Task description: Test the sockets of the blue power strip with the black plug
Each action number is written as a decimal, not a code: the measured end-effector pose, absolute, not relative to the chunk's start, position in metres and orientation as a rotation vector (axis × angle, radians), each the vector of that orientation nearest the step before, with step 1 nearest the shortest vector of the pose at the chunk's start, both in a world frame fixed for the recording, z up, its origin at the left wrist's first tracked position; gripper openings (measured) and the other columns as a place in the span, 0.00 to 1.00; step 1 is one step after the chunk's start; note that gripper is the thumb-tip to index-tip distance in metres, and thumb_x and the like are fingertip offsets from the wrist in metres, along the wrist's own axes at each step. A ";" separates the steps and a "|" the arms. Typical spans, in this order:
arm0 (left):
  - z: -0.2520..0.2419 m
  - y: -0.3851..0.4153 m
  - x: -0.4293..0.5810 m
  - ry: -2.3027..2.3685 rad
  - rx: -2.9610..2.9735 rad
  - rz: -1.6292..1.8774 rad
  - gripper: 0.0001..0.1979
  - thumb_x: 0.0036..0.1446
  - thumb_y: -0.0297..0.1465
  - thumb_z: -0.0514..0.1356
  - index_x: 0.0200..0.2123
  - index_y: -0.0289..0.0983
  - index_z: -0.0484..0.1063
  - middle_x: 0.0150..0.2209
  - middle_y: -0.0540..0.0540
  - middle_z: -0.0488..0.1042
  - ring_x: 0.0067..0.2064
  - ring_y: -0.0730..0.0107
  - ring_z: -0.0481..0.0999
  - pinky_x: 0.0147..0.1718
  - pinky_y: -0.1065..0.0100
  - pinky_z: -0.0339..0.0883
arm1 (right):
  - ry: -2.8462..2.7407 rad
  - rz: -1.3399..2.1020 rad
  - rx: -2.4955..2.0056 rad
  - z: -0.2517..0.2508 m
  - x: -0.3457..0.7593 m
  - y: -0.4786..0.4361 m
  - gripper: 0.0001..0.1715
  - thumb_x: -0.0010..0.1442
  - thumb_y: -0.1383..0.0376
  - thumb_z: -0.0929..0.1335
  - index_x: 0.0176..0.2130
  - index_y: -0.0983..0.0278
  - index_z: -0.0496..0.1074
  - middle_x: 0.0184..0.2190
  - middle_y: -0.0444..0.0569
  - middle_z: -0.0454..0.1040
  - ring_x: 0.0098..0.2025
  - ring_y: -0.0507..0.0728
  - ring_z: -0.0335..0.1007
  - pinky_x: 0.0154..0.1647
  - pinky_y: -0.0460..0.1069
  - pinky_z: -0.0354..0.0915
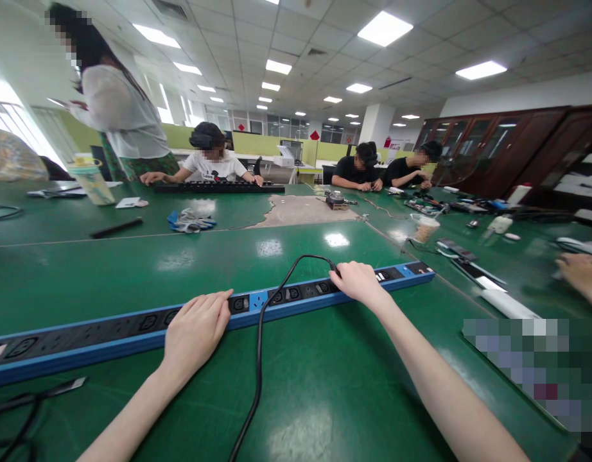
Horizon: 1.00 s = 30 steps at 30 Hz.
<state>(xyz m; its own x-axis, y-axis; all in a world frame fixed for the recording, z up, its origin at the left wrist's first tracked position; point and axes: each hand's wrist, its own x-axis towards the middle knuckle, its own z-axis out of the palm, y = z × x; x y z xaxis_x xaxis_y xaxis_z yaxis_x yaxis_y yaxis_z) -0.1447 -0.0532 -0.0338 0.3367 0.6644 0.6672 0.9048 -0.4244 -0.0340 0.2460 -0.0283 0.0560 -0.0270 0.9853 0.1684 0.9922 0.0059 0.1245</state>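
Observation:
A long blue power strip (108, 330) with black sockets lies across the green table (325, 391) in front of me. My left hand (197, 330) rests flat on the strip near its middle, fingers together. My right hand (356, 281) is closed on a black plug at a socket further right on the strip. The plug's black cable (260, 340) arcs up from that hand, then runs down over the strip towards the table's front edge.
Several people sit or stand at the far side with another black power strip (219, 187). Blue gloves (190, 221), a cup (91, 179), tools and white strips (508, 301) lie around. Another person's hand (582, 273) is at the right edge. More cable (17, 407) lies at the lower left.

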 end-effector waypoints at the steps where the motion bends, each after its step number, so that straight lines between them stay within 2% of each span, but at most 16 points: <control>1: -0.034 -0.053 -0.145 -1.378 -2.203 -0.814 0.19 0.70 0.34 0.53 0.58 0.38 0.77 0.54 0.43 0.81 0.53 0.54 0.80 0.59 0.53 0.67 | -2.205 -0.320 -2.176 0.056 0.245 -0.028 0.32 0.73 0.49 0.56 0.43 0.66 0.80 0.41 0.61 0.82 0.45 0.66 0.80 0.47 0.54 0.67; 16: -0.033 -0.052 -0.145 -1.345 -2.201 -0.854 0.19 0.70 0.35 0.53 0.55 0.39 0.79 0.53 0.42 0.82 0.52 0.55 0.81 0.57 0.54 0.68 | -2.266 -0.215 -2.218 0.063 0.247 -0.019 0.29 0.73 0.51 0.59 0.45 0.66 0.80 0.43 0.63 0.82 0.47 0.67 0.80 0.49 0.56 0.68; 24: -0.036 -0.049 -0.148 -1.379 -2.220 -0.794 0.19 0.71 0.35 0.52 0.56 0.38 0.77 0.54 0.42 0.81 0.54 0.54 0.80 0.59 0.53 0.65 | -2.217 -0.307 -2.217 0.059 0.243 -0.026 0.31 0.74 0.50 0.56 0.46 0.66 0.80 0.45 0.64 0.81 0.49 0.67 0.79 0.52 0.56 0.67; 30: -0.036 -0.049 -0.150 -1.379 -2.241 -0.760 0.18 0.71 0.35 0.53 0.57 0.38 0.77 0.56 0.43 0.80 0.55 0.54 0.79 0.59 0.54 0.64 | -2.252 -0.241 -2.230 0.061 0.245 -0.024 0.30 0.73 0.50 0.57 0.46 0.66 0.80 0.43 0.63 0.82 0.48 0.67 0.80 0.50 0.56 0.68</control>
